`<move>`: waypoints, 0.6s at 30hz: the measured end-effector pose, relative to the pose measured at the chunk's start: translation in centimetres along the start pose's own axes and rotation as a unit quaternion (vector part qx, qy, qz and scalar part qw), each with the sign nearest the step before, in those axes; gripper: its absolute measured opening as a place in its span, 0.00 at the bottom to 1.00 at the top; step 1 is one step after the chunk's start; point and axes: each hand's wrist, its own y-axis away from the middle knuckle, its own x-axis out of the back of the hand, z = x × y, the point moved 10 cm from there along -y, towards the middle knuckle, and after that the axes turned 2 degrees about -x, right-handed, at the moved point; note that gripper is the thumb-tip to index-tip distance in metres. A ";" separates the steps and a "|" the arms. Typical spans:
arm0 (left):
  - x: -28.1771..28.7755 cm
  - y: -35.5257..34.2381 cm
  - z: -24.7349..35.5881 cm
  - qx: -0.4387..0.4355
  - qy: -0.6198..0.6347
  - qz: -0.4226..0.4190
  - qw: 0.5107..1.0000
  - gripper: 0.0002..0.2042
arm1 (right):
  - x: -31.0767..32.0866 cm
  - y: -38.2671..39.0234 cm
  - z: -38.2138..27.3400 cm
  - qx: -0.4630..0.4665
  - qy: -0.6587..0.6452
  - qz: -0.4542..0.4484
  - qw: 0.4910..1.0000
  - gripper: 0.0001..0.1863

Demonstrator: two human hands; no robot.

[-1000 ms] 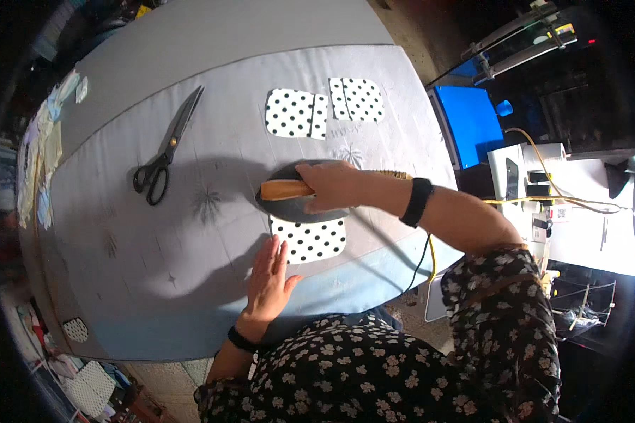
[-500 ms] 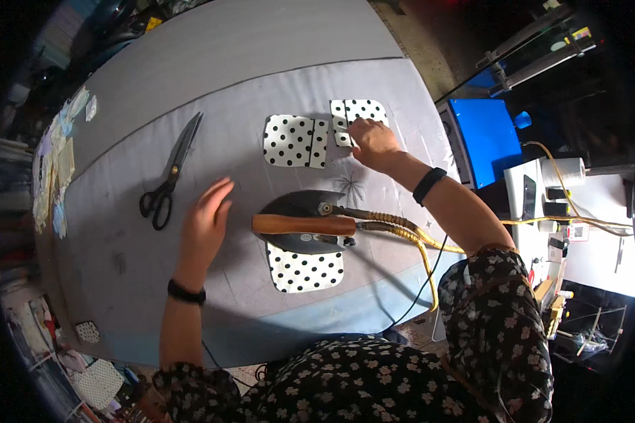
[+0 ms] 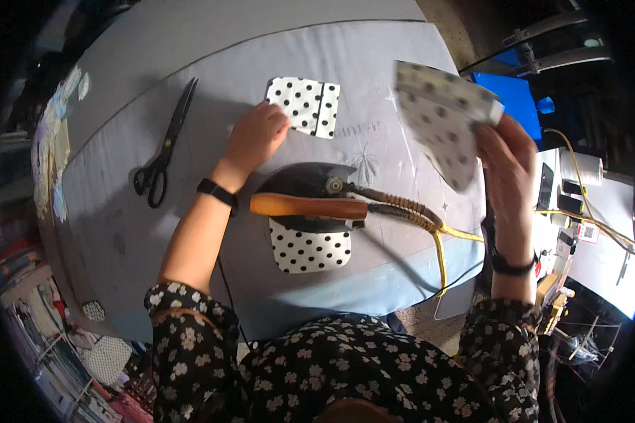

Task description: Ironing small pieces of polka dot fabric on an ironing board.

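over the gray table (image 3: 106,197), two hands are busy with spotted cloth.
the right hand (image 3: 508,156) pinches a lifted cloth (image 3: 437,116) by its edge, thumb and fingers closed on it; the cloth is up in the air, a bit blurry. that arm points up, near the table's right side. the left hand (image 3: 257,137) has its fingers curled in, at the lower left corner of a flat cloth (image 3: 303,102); i cannot tell if they grip it. its arm leans up and right, back of the hand showing.

Faint lettering (image 3: 361,130) on tbl cover (image 3: 99,204) (illeg.)
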 end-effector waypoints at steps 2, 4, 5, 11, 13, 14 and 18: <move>0.6 0.1 -0.7 0.045 0.017 0.005 0.999 0.04 | 1.2 3.6 -0.4 -0.024 -0.070 0.004 0.997 0.10; 1.8 0.8 -2.2 0.161 0.079 0.045 0.983 0.03 | 1.1 7.1 -0.7 -0.039 -0.099 -0.024 0.994 0.10; 3.8 1.8 -2.9 0.168 0.093 0.129 0.973 0.04 | 0.1 9.1 -0.8 -0.057 -0.109 -0.031 0.992 0.11; 7.8 14.7 -2.5 0.395 0.582 0.195 0.683 0.07 | -9.1 18.4 3.9 -0.180 -0.042 -0.299 0.936 0.10; 9.2 20.1 2.4 0.436 0.651 0.250 0.569 0.13 | -12.2 21.1 6.5 -0.221 -0.105 -0.341 0.908 0.08; 9.0 22.5 5.0 0.441 0.699 0.254 0.503 0.16 | -13.2 22.3 7.9 -0.243 -0.108 -0.350 0.898 0.07; 6.5 27.6 13.5 0.410 0.799 0.242 0.368 0.21 | -15.3 24.9 10.3 -0.253 -0.086 -0.334 0.904 0.06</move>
